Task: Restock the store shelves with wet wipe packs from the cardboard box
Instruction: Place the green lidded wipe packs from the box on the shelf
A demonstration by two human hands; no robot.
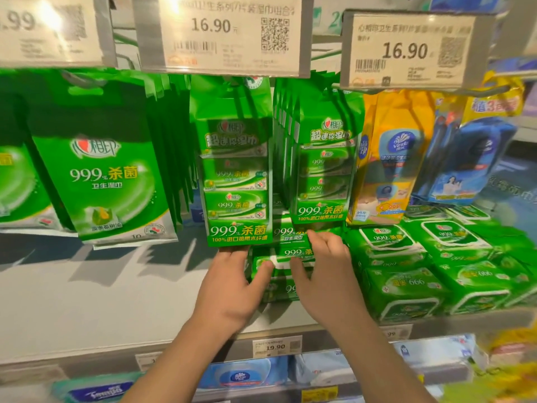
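Both hands clasp one green wet wipe pack [286,261] from either side in the head view: the left hand [232,286] curls its thumb across the pack's near face, and the right hand [322,274] pinches it with fingers over the top. That pack sits on a short stack on the white shelf [116,301], just left of the stocked packs [421,266]. To seat it well, I would push it level and square with that right-hand block, label outward. Two hands, one pack held, three price tags above; no cardboard box shows.
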